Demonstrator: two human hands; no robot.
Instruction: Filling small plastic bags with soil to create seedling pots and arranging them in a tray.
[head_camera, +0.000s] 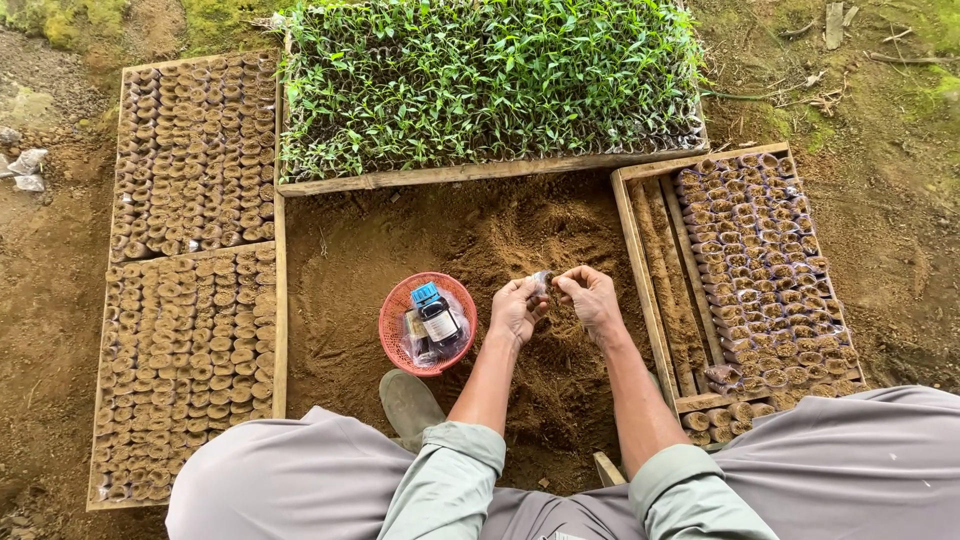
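Just left of the frame's centre, a round red mesh basket (392, 322) holds 1 dark bottle (437, 321) with a blue cap and a pale label beside clear plastic packets, while 2 crumpled whitish wrappers (27, 168) lie on bare soil at the left edge.

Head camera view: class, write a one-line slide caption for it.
Both hands, left hand and right hand, pinch a small seedling bag over loose soil, between a red basket and trays of filled bags.
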